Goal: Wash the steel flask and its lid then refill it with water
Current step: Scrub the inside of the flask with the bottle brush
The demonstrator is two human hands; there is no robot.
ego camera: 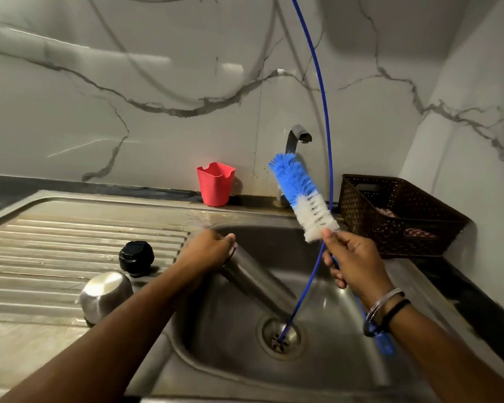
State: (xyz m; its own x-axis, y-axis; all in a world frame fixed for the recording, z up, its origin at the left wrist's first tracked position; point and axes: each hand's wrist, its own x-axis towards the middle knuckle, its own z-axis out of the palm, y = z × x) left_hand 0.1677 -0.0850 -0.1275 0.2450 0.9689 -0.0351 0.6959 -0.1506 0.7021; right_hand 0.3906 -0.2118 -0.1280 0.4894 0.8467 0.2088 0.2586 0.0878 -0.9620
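The steel flask [253, 279] leans tilted inside the sink basin [326, 373], its base near the drain and its mouth up at the left rim. My left hand [208, 250] covers and grips the mouth end. My right hand [354, 261] holds a bottle brush [301, 196] by its blue handle, the blue and white bristles pointing up in front of the tap [297, 138]. The black inner lid [136, 258] and the steel cap [105, 295], upside down, sit on the ribbed drainboard [56, 242] to the left.
A thin blue hose [323, 112] hangs from above down into the drain [281, 335]. A red plastic cup [215, 183] stands at the back wall. A dark brown woven basket [396, 216] with cloth in it sits right of the sink.
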